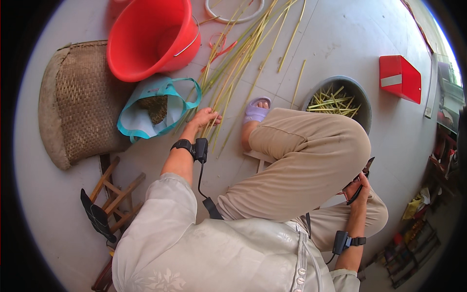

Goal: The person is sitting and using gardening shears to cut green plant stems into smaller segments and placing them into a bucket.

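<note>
Long yellow-green stalks lie in a loose bundle on the tiled floor, fanning out toward the far side. My left hand is closed around their near ends, beside a teal bag with a brown clump inside. At the right, next to my bent knee, my right hand grips what look like dark pruning shears, partly hidden by my fingers and trouser leg. Beyond that knee stands a grey bucket holding many short cut stalk pieces.
A red bucket with a wire handle stands at the far left, by a woven basket. Nearer are a small wooden stool and a black shoe. A red box sits at the right. A white hoop lies at the far edge.
</note>
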Motion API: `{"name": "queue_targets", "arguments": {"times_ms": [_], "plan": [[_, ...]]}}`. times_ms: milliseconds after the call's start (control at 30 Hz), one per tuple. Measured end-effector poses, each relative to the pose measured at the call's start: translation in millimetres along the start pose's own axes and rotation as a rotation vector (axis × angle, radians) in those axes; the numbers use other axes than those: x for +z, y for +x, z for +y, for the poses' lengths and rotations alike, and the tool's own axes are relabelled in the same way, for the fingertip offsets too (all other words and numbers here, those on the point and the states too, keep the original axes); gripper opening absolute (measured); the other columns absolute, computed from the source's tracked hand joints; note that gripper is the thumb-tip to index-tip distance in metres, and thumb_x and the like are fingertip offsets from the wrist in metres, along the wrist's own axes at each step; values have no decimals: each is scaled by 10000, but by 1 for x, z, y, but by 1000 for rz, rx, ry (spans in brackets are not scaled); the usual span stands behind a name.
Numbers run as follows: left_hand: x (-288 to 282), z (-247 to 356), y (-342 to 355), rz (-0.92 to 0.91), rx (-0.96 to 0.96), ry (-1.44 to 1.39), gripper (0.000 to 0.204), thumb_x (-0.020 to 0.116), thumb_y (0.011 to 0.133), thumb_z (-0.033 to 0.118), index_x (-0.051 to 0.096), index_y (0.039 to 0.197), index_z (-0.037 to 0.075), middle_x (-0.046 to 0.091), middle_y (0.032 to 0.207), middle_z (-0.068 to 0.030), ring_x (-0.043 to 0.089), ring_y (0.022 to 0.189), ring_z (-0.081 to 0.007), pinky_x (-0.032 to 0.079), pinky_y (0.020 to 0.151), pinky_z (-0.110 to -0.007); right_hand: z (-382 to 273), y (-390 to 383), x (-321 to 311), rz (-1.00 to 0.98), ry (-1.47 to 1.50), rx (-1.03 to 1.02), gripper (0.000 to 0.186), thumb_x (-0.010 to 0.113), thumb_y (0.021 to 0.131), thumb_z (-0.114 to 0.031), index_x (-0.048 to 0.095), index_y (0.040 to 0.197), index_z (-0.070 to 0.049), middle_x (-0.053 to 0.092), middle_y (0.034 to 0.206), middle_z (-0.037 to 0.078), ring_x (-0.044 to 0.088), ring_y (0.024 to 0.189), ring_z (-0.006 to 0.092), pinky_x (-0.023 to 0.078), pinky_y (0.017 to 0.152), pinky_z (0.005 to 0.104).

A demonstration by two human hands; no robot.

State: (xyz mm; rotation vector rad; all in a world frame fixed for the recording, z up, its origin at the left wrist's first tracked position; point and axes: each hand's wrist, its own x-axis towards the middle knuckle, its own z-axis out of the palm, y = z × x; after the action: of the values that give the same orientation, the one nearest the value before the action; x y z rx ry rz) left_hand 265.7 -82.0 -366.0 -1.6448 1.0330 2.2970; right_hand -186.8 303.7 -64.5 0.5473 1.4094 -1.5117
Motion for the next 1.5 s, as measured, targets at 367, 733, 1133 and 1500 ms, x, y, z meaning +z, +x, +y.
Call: {"name": "queue_targets", "arguments": {"times_ms": [367,733,1133,1500], "plan": [[16,30,-35,-182,-10,-178,256,487,1006,222,502,1140,5,639,1198,-179,682,997,-295,565,812,-389,2,-4,-26,-56,26,-8,235,585,941,-239,536,1129,-107,568,866,14,535,738,150,462,739,361],[17,35,-52,-215,-52,-271,391,495,1007,251,430,1313,14,615,1238,-185,662,1059,-312,579,774,-435,2,-7,-21,-63,23,-22,238,554,958,-248,563,1130,-83,573,862,20,542,723,152,477,728,360],[25,24,-52,-254,-50,-197,520,514,994,382,402,1435,129,478,1372,-107,655,1050,-288,563,813,-485,2,-9,-24,-49,34,-33,249,570,944,-233,554,1137,-75,572,855,30,533,726,158,467,723,362],[-2,26,-55,-133,-84,-146,454,528,1001,351,458,1409,165,517,1361,-34,438,1315,-195,367,1070,-525,2,-10,-21,-11,25,-25,247,566,953,-235,554,1140,-75,560,867,23,525,750,160,458,730,352]]}}
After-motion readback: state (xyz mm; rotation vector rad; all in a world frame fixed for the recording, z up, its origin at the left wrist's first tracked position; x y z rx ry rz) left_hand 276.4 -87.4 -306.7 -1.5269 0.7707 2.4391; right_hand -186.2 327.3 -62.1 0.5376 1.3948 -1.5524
